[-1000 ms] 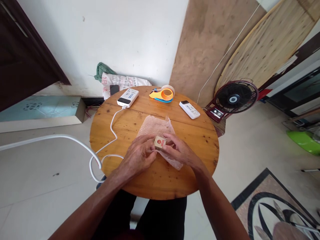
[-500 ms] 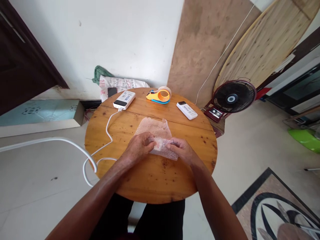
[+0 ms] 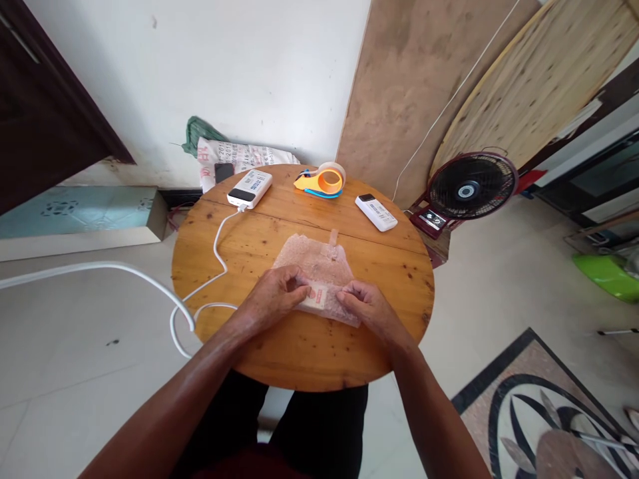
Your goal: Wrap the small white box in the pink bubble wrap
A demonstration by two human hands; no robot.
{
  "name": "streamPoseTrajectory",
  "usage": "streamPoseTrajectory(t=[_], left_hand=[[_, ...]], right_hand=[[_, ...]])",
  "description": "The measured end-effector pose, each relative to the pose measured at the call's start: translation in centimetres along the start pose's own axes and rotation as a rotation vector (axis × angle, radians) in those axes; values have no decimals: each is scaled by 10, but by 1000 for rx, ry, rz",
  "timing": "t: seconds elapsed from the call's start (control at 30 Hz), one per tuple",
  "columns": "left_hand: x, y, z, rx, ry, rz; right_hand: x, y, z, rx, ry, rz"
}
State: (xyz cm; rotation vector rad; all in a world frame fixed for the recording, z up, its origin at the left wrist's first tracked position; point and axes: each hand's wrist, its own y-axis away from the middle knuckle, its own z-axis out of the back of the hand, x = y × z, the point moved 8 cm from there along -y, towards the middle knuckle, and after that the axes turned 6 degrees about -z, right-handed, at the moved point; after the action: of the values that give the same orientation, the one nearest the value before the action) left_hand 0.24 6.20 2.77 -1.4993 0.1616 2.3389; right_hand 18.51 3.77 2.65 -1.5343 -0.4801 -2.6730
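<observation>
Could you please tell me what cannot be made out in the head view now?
Head view:
Box: fine print blurred by bubble wrap over it.
Left edge of bubble wrap: partly hidden by left hand.
White cable: cut off by left picture edge.
Right power bank: label too small to read.

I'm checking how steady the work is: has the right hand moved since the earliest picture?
Yes. Judged against the tape dispenser, the right hand has shifted slightly rightward and nearer the person's body.
</observation>
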Motion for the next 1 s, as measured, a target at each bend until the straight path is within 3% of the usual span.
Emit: streamPoseTrajectory(t=[0.13, 0.37, 0.47, 0.57, 0.67, 0.8, 0.93, 1.0], left_hand=[[-2, -3, 1, -8, -7, -8], [2, -5, -1, -23, -55, -9], [1, -6, -1, -25, -58, -21], [0, -7, -2, -14, -53, -21], [0, -8, -2, -1, -57, -22], [-4, -11, -3, 21, -38, -35], [-3, -11, 2, 31, -58, -14], [-1, -7, 13, -20, -83, -11]], right_hand=[[-4, 1, 5, -141, 34, 0], [-1, 11, 12, -388, 296, 75], [15, 24, 13, -536, 475, 215], [43, 42, 0, -625, 729, 428], [66, 52, -22, -572, 883, 565], [79, 44, -47, -410, 958, 628], [77, 30, -54, -322, 964, 617], [75, 27, -53, -306, 970, 607]])
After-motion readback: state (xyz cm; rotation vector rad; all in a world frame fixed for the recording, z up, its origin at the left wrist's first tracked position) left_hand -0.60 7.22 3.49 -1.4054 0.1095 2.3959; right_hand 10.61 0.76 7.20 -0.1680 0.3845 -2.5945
